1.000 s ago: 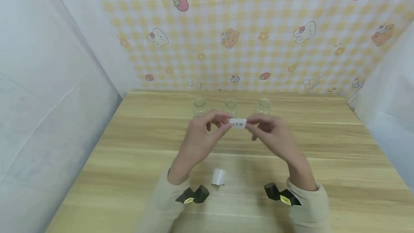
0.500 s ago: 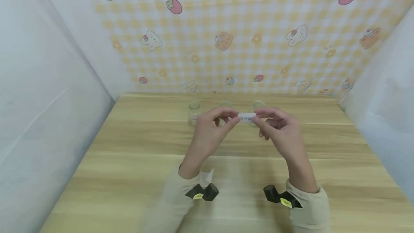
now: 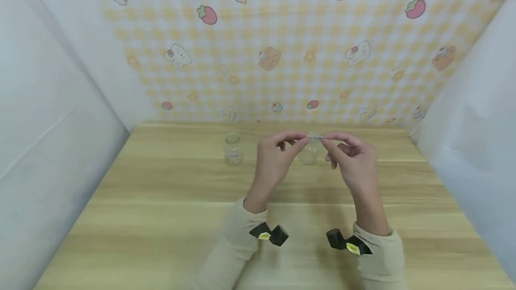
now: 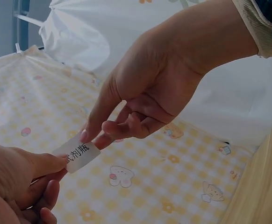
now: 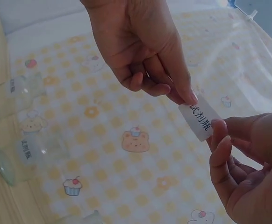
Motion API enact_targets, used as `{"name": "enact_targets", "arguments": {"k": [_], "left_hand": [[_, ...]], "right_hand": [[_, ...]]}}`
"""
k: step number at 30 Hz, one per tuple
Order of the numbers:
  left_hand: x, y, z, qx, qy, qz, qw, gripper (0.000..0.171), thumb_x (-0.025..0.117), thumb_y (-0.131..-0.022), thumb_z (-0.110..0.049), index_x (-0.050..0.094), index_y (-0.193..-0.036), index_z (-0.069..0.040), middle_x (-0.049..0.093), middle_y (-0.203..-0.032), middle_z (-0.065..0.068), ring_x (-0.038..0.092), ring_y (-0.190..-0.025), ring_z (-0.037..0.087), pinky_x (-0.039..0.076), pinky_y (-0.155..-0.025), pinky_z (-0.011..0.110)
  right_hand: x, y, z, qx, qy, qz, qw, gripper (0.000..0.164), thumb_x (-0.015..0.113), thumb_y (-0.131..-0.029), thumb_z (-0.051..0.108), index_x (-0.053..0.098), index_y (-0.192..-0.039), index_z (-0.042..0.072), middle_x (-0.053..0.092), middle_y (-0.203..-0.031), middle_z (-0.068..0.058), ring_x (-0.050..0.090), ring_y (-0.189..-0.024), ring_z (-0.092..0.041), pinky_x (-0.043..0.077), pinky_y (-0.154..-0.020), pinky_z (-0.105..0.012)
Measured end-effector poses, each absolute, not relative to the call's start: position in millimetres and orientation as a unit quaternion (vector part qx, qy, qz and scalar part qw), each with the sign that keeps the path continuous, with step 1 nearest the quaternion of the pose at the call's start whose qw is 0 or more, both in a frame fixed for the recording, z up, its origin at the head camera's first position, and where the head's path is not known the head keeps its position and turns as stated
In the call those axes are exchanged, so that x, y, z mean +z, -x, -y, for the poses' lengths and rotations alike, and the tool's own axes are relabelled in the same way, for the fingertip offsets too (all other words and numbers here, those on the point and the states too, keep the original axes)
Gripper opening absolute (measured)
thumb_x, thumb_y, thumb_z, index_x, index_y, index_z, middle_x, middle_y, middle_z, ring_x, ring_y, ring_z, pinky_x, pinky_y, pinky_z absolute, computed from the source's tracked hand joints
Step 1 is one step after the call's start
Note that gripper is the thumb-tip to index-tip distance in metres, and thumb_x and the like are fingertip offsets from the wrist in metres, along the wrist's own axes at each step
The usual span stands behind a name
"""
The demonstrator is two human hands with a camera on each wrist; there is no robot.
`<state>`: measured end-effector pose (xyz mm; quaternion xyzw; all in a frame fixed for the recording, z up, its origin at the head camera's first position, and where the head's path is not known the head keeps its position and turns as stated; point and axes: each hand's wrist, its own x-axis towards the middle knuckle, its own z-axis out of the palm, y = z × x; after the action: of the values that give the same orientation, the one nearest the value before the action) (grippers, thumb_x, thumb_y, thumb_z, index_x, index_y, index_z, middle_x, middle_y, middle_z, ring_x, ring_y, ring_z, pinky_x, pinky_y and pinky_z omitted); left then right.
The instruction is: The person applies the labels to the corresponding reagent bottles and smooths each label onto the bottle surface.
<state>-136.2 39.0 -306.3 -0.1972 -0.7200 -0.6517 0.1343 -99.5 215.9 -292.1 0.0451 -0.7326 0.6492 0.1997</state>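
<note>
A small white label (image 3: pixel 314 137) with dark printed characters is stretched between both hands, seen nearly edge-on in the head view. My left hand (image 3: pixel 276 160) pinches its left end between thumb and forefinger. The right hand (image 3: pixel 352 160) pinches the other end the same way. In the right wrist view the label's print (image 5: pixel 201 117) faces the camera. Beyond the hands, a clear glass jar (image 3: pixel 309 153) stands partly covered by the label and fingers. Another jar (image 3: pixel 233 149) stands to the left and bears a similar label. The middle jar is mostly hidden behind my left hand.
The jars stand on a wood-grain table (image 3: pixel 161 227) near its back edge. A yellow checked cloth (image 3: pixel 250 35) hangs behind, with white sheets (image 3: pixel 48 147) at both sides. Two jars, one of them a labelled jar (image 5: pixel 28 156), show at the left of the right wrist view.
Both hands have moved rightward, now in front of the right jar. The label has tipped from facing the head camera to nearly edge-on. The white piece on the table is now hidden.
</note>
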Motion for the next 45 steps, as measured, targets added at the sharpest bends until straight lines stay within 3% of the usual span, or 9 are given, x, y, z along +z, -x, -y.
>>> {"name": "enact_targets", "arguments": {"k": [5, 11, 19, 23, 31, 37, 39, 43, 45], "left_hand": [[-322, 147, -49, -0.651, 0.181, 0.727, 0.122, 0.014, 0.080, -0.093, -0.021, 0.081, -0.098, -0.007, 0.077, -0.088, 0.002, 0.060, -0.078, 0.010, 0.037, -0.064, 0.023], [-352, 164, -59, -0.636, 0.150, 0.753, 0.081, 0.015, 0.079, -0.094, -0.023, 0.079, -0.099, -0.008, 0.077, -0.099, 0.001, 0.060, -0.084, 0.009, 0.041, -0.073, 0.024], [-384, 177, -73, -0.613, 0.131, 0.778, 0.048, 0.014, 0.074, -0.098, -0.022, 0.077, -0.100, -0.008, 0.076, -0.099, 0.003, 0.063, -0.085, 0.011, 0.046, -0.076, 0.025], [-396, 179, -78, -0.607, 0.123, 0.784, 0.042, 0.014, 0.074, -0.098, -0.020, 0.075, -0.100, -0.007, 0.075, -0.098, 0.003, 0.063, -0.086, 0.011, 0.045, -0.074, 0.023], [-411, 180, -83, -0.604, 0.123, 0.786, 0.044, 0.010, 0.075, -0.097, -0.018, 0.073, -0.098, -0.008, 0.071, -0.109, 0.004, 0.064, -0.089, 0.014, 0.048, -0.073, 0.024], [-420, 182, -85, -0.609, 0.138, 0.780, 0.045, 0.008, 0.075, -0.097, -0.012, 0.072, -0.097, -0.005, 0.067, -0.123, 0.013, 0.066, -0.091, 0.021, 0.052, -0.075, 0.024], [-421, 182, -85, -0.610, 0.142, 0.779, 0.045, 0.009, 0.074, -0.096, -0.012, 0.072, -0.098, -0.003, 0.066, -0.127, 0.017, 0.067, -0.092, 0.023, 0.053, -0.076, 0.025], [-423, 183, -85, -0.602, 0.143, 0.784, 0.044, 0.012, 0.074, -0.097, -0.015, 0.071, -0.099, -0.003, 0.063, -0.134, 0.019, 0.067, -0.092, 0.023, 0.054, -0.080, 0.028], [-423, 183, -85, -0.598, 0.142, 0.788, 0.040, 0.012, 0.074, -0.097, -0.015, 0.070, -0.100, -0.004, 0.062, -0.137, 0.018, 0.067, -0.093, 0.023, 0.055, -0.081, 0.029]], "right_hand": [[-307, 113, -223, 0.631, -0.051, 0.745, 0.210, 0.012, 0.073, -0.095, -0.001, 0.073, -0.101, -0.010, 0.075, -0.084, 0.006, 0.059, -0.051, -0.007, 0.049, -0.051, -0.018], [-335, 128, -237, 0.572, -0.016, 0.801, 0.177, 0.020, 0.078, -0.094, 0.013, 0.077, -0.104, -0.004, 0.068, -0.067, 0.011, 0.058, -0.052, -0.007, 0.048, -0.051, -0.019], [-370, 147, -248, 0.521, -0.011, 0.834, 0.181, 0.022, 0.081, -0.092, 0.016, 0.078, -0.104, -0.001, 0.076, -0.097, -0.018, 0.063, -0.057, -0.020, 0.047, -0.049, -0.019], [-381, 149, -251, 0.505, -0.005, 0.846, 0.170, 0.023, 0.080, -0.093, 0.016, 0.077, -0.109, -0.002, 0.076, -0.095, -0.019, 0.064, -0.061, -0.027, 0.045, -0.049, -0.020], [-388, 147, -253, 0.494, 0.003, 0.859, 0.135, 0.018, 0.077, -0.095, 0.016, 0.079, -0.102, -0.001, 0.076, -0.097, -0.017, 0.062, -0.068, -0.042, 0.043, -0.048, -0.021], [-395, 149, -256, 0.493, 0.001, 0.862, 0.115, 0.019, 0.077, -0.095, 0.016, 0.078, -0.104, -0.001, 0.071, -0.083, -0.025, 0.058, -0.053, -0.028, 0.047, -0.046, -0.022], [-396, 149, -258, 0.490, -0.003, 0.864, 0.116, 0.018, 0.077, -0.095, 0.015, 0.078, -0.103, -0.001, 0.073, -0.091, -0.026, 0.060, -0.054, -0.030, 0.049, -0.047, -0.023], [-397, 150, -259, 0.492, -0.007, 0.863, 0.113, 0.018, 0.077, -0.095, 0.014, 0.078, -0.102, -0.002, 0.071, -0.123, -0.022, 0.066, -0.067, -0.045, 0.054, -0.051, -0.025], [-397, 151, -259, 0.496, -0.004, 0.861, 0.110, 0.018, 0.077, -0.095, 0.014, 0.078, -0.101, -0.003, 0.069, -0.129, -0.021, 0.067, -0.070, -0.045, 0.055, -0.053, -0.027]]}}
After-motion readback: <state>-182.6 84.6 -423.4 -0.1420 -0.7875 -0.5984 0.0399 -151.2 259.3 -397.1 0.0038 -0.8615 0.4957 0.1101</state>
